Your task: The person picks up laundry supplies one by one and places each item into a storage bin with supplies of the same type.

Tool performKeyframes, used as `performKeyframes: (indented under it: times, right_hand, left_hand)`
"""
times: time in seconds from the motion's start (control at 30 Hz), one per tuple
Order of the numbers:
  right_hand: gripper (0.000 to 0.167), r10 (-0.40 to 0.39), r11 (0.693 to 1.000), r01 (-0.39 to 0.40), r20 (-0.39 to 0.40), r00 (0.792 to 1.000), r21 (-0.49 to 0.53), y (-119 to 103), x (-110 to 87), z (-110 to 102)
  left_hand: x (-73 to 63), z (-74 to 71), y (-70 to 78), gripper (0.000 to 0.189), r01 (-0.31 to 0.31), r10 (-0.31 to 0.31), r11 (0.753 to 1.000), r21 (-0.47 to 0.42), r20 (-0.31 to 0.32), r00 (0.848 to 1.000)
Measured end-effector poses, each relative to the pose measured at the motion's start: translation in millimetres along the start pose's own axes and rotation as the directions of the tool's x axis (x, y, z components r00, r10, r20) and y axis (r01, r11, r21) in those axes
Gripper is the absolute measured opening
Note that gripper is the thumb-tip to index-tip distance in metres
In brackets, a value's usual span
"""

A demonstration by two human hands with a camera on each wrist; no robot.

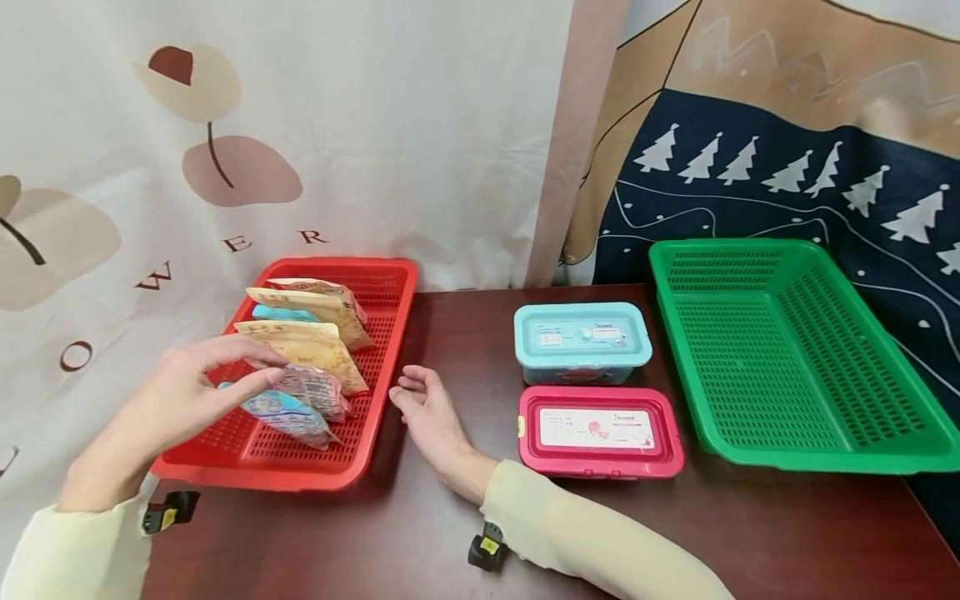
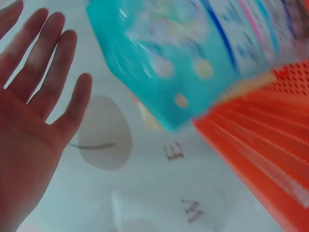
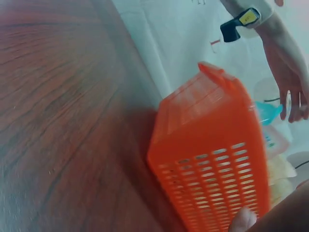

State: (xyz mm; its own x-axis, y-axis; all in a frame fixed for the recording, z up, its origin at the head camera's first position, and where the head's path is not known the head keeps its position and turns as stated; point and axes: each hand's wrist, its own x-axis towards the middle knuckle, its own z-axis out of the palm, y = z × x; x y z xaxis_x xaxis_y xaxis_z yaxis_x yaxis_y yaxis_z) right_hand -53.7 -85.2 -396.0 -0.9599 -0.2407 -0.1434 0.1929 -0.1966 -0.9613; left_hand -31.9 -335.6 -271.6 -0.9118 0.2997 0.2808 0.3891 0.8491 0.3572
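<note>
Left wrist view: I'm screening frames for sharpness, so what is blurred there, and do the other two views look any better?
Left wrist: the blue packet is smeared, its print unreadable; the curtain letters are soft but legible. Right wrist: hazy, though the red basket shows distinct holes. Head: clearest, with the white trees crisply outlined.

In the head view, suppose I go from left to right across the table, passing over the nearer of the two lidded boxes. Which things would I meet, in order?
Red basket → right hand → pink box → green basket.
</note>
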Motion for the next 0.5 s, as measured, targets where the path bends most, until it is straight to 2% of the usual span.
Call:
performKeyframes:
  times: [0.13, 0.27, 0.37, 0.5]
  right_hand:
    - [0.044, -0.076, 0.996, 0.076, -0.001, 0.997, -0.039, -14, -10.0, -12]
    - [0.044, -0.114, 0.993, 0.114, 0.035, 0.993, -0.014, -29, -20.9, -24]
    - [0.044, -0.141, 0.99, 0.141, 0.077, 0.987, -0.002, -44, -31.4, -35]
    - [0.045, -0.198, 0.98, 0.199, 0.123, 0.972, 0.004, -66, -45.3, -51]
  left_hand:
    - [12.7, 6.2, 22.4, 0.036, -0.105, 0.105, 0.994, 0.01, -0.104, 0.989]
    - [23.3, 14.4, 44.9, 0.037, -0.192, 0.188, 0.981, 0.002, -0.214, 0.959]
    - [29.6, 20.8, 61.2, 0.031, -0.208, 0.186, 0.977, -0.048, -0.288, 0.939]
    - [38.2, 30.4, 82.8, 0.027, -0.206, 0.145, 0.969, -0.138, -0.358, 0.922]
